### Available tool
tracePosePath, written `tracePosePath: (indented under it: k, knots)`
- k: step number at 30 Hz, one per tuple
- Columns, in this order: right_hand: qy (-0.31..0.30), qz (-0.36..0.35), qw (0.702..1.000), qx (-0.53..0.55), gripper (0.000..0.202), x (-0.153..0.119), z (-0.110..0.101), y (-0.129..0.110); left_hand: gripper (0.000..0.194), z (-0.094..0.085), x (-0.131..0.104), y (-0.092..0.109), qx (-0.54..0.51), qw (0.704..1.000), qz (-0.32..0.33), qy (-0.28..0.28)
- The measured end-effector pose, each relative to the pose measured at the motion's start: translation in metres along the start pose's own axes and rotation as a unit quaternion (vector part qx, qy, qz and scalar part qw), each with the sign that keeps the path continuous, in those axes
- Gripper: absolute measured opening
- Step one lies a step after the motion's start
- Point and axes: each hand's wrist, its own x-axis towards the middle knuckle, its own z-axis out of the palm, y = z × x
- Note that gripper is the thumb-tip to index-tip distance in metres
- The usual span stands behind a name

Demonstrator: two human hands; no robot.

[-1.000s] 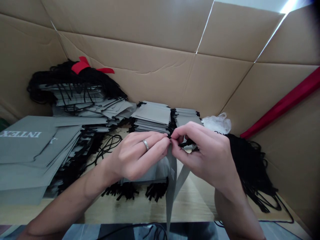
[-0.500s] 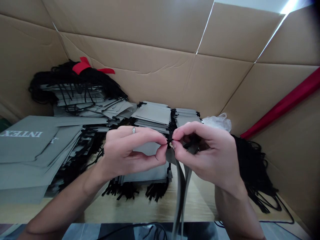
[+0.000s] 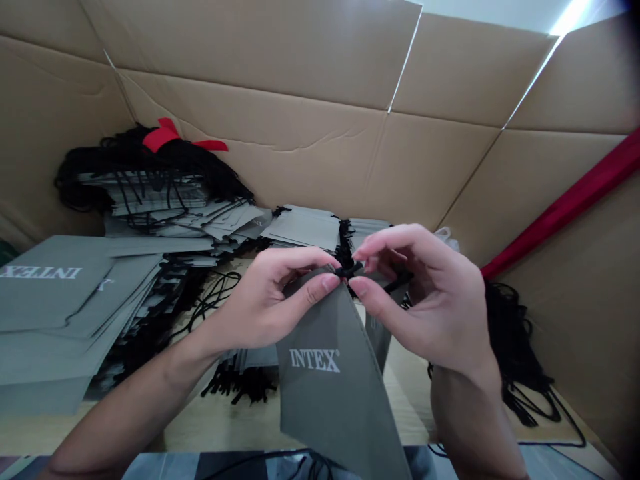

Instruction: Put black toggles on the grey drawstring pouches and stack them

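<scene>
Grey INTEX sheet (image 3: pixel 325 407) hangs from the left hand (image 3: pixel 265 303), top end up, body slanting across the middle of the table's front edge (image 3: pixel 225 437). Left thumb and fingers pinch its top corner, right by the black cord (image 3: pixel 345 272). Right hand (image 3: pixel 440 313): thumb and index tips spread, near the cord's free side; more black strands (image 3: pixel 397 283) lie at its curled fingers, can't tell if gripped. 2nd grey panel (image 3: pixel 377 340) hangs just behind, link to the 1st unclear.

Handling, my read: light, thin, bendy but holds a crease; not fragile, corner could kink under a hard pinch. Cord soft, maybe slippery at the knot. Best hold: flat pinch at the corner beside the cord, fingertips on the cord, printed face untouched.
</scene>
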Motion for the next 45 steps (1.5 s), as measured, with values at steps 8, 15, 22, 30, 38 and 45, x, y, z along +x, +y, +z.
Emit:
tracePosePath:
  k: [8,15,22,30,38,45]
  knots:
    - [-0.043,0.024,0.998,0.045,0.007,0.004,-0.008,0.010,0.016,-0.002,0.000,0.006,0.058,0.998,0.029,-0.019]
    - [-0.039,0.023,0.999,0.024,0.009,0.002,-0.009,0.008,0.013,-0.006,0.000,0.006,0.067,0.997,0.034,-0.023]
    - [-0.141,-0.027,0.988,0.060,0.037,0.007,-0.008,0.012,0.012,-0.006,0.001,0.008,0.055,0.997,0.016,-0.057]
    - [-0.150,-0.024,0.987,0.060,0.012,0.006,-0.005,0.011,0.016,-0.007,0.001,0.011,0.108,0.991,0.047,-0.068]
    - [-0.111,0.004,0.976,0.186,0.014,0.006,0.005,0.011,0.012,-0.014,0.000,0.017,0.024,0.996,0.067,-0.062]
    - [-0.138,-0.027,0.977,0.159,0.020,0.006,0.006,0.010,0.012,-0.012,-0.003,0.026,0.103,0.992,0.053,-0.049]
